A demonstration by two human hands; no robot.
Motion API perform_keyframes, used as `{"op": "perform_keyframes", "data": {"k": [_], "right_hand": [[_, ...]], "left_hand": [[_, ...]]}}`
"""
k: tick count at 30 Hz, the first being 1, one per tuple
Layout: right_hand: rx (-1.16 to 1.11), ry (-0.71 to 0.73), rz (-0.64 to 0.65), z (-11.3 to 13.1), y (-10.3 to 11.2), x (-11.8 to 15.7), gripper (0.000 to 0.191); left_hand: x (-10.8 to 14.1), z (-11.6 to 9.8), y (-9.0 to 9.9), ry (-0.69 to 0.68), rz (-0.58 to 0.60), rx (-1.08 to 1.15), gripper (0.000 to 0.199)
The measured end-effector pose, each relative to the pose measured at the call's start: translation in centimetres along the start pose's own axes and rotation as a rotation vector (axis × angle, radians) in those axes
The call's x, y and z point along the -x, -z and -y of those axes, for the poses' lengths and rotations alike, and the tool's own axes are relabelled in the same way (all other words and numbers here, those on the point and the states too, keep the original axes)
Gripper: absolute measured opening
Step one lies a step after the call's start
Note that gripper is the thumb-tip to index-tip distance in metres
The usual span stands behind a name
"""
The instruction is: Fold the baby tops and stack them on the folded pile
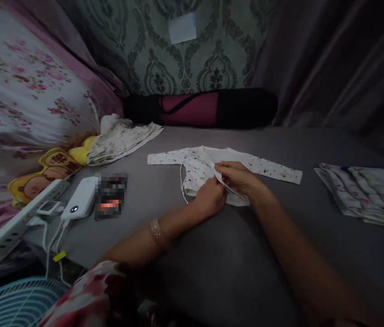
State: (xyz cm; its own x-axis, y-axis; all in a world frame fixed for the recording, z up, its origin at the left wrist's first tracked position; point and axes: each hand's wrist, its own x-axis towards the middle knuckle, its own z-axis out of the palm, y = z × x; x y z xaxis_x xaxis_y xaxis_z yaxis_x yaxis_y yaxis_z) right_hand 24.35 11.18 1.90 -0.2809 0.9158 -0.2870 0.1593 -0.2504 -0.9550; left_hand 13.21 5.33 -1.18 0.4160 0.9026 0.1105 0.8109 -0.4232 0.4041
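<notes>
A small white baby wrap shirt (196,170) with tiny printed figures lies on the grey surface, both long sleeves spread out to the sides. My left hand (210,196) is closed at the lower front of the shirt, its fingertips partly hidden. Just to its right, my right hand (238,178) pinches the edge of the shirt's front flap, with thumb and fingers together. The two hands almost touch. A thin white tie (182,184) hangs loose at the shirt's left side.
Folded printed cloths (365,190) lie at the right. At the left are a crumpled light garment (120,141), a white power bank (80,197), a phone (111,197), a power strip (21,218) and cables. A black and maroon bag (192,109) lies along the back.
</notes>
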Motion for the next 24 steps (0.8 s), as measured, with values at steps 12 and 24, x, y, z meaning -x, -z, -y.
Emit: {"op": "perform_keyframes", "data": {"k": [12,24], "right_hand": [[0.706,0.313,0.131,-1.1,-1.9,0.8,0.027],[0.923,0.478,0.031,-3.1,-4.8,1.3,0.027]], "left_hand": [[6.7,5.0,3.7,0.083,-0.261,0.019,0.014],[6.0,6.7,4.0,0.127,-0.195,-0.223,0.029]]}}
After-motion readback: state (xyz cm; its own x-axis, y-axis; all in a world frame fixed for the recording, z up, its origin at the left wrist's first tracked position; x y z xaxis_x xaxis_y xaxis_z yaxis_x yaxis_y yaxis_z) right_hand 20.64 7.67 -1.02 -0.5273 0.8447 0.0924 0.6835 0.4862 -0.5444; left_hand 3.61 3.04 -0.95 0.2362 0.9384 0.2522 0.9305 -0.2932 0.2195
